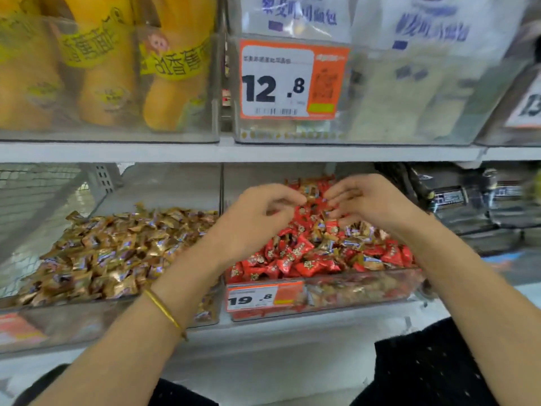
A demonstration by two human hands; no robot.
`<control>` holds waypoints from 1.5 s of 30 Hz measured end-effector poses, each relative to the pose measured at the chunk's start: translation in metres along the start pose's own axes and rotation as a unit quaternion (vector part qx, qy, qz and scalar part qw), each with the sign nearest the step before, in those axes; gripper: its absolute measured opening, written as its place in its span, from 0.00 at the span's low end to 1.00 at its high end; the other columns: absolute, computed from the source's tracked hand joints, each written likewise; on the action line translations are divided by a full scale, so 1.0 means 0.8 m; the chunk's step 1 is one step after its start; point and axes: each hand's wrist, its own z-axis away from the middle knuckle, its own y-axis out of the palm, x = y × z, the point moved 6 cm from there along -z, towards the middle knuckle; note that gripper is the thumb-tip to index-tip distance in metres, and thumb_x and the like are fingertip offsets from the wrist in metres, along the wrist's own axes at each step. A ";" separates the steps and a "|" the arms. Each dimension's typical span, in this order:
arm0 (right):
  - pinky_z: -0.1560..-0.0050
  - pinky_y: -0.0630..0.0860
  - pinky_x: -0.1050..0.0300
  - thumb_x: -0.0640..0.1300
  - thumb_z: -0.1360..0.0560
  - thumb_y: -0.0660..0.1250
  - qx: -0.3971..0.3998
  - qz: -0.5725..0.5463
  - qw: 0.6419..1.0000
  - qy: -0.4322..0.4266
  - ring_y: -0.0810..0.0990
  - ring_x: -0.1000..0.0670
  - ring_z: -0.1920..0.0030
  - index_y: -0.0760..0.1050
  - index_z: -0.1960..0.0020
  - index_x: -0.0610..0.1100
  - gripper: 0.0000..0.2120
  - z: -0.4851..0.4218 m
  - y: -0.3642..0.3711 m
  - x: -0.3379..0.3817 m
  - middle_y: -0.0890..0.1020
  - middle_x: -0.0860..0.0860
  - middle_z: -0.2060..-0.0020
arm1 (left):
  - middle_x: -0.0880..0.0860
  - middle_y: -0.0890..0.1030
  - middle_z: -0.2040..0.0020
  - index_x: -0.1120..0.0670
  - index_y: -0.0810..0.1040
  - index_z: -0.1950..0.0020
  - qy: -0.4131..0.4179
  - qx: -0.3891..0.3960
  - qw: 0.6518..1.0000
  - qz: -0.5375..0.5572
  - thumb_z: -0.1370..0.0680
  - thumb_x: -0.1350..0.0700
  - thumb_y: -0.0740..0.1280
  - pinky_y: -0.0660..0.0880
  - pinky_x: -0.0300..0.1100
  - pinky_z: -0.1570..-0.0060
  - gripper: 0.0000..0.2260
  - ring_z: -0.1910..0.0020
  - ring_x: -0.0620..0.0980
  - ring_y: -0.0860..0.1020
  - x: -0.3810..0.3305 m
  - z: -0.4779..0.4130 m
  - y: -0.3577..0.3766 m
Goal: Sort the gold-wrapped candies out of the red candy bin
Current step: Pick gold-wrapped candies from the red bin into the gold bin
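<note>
**shelfwatcher:** Dark dotted clothing [433, 370] at the very bottom, then two bare forearms running up to the shelf. Left hand [263, 212] and right hand [369, 200] both hover over the red candy bin [351, 291], fingers curled in, fingertips nearly meeting.

**binlurker:** holding anything tho?

**shelfwatcher:** Honestly can't tell. One gold wrapper [311, 191] sits right between the two sets of fingertips, but it's too blurry to say whether either hand pinches it. Lots more gold-wrapped candies [351, 240] lie just below the right hand's heel, mixed through the red candies [303, 249].

**binlurker:** so plenty left to pick. what goes wrong from here?

**shelfwatcher:** Probably the slick wrappers: a loose pinch could drop one straight back into the pile. The gold bin [111, 253] is off to the left of the left hand, so every carry crosses the divider, and a red one could ride along by accident. Digging near the low front wall might also push candies over it.
</note>
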 end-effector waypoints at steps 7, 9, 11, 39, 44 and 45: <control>0.58 0.76 0.65 0.30 0.27 0.66 0.038 0.233 0.972 -0.008 0.80 0.52 0.53 0.80 0.48 0.41 0.11 -0.028 -0.002 -0.048 0.83 0.46 0.51 | 0.49 0.55 0.24 0.45 0.69 0.31 -0.043 0.210 0.926 -0.312 0.28 0.40 0.67 0.49 0.56 0.28 0.27 0.25 0.51 0.48 0.047 -0.045 0.104; 0.48 0.75 0.60 0.32 0.28 0.68 0.074 0.278 0.957 -0.022 0.78 0.52 0.46 0.76 0.39 0.42 0.18 -0.037 0.013 -0.057 0.79 0.46 0.43 | 0.48 0.53 0.23 0.44 0.70 0.34 -0.063 0.210 0.911 -0.350 0.28 0.43 0.69 0.48 0.60 0.29 0.24 0.25 0.50 0.45 0.063 -0.051 0.101; 0.42 0.72 0.60 0.34 0.28 0.70 0.092 0.300 0.949 -0.035 0.75 0.50 0.39 0.71 0.33 0.44 0.25 -0.043 0.023 -0.062 0.75 0.47 0.37 | 0.48 0.54 0.24 0.41 0.71 0.35 -0.071 0.187 0.904 -0.377 0.27 0.48 0.70 0.49 0.60 0.29 0.21 0.25 0.50 0.46 0.075 -0.056 0.086; 0.70 0.77 0.65 0.35 0.29 0.71 -0.045 -0.048 0.997 -0.035 0.77 0.53 0.72 0.79 0.58 0.40 0.03 -0.058 0.002 -0.067 0.82 0.47 0.63 | 0.52 0.76 0.47 0.53 0.79 0.45 -0.056 0.115 0.953 -0.275 0.25 0.49 0.68 0.68 0.43 0.42 0.12 0.45 0.50 0.72 0.083 -0.071 0.074; 0.72 0.75 0.65 0.34 0.26 0.67 -0.031 -0.387 0.914 0.116 0.77 0.47 0.56 0.77 0.51 0.37 0.05 -0.050 0.005 -0.083 0.81 0.42 0.52 | 0.48 0.75 0.63 0.55 0.79 0.48 -0.065 -0.020 0.991 -0.120 0.24 0.57 0.68 0.66 0.32 0.65 0.06 0.66 0.45 0.72 0.070 -0.073 0.046; 0.73 0.74 0.65 0.34 0.26 0.66 -0.018 -0.473 0.866 0.162 0.76 0.48 0.56 0.77 0.51 0.38 0.04 -0.048 0.010 -0.085 0.80 0.41 0.49 | 0.50 0.75 0.63 0.53 0.78 0.45 -0.066 -0.029 0.993 -0.090 0.23 0.58 0.67 0.68 0.34 0.65 0.07 0.67 0.45 0.73 0.070 -0.073 0.045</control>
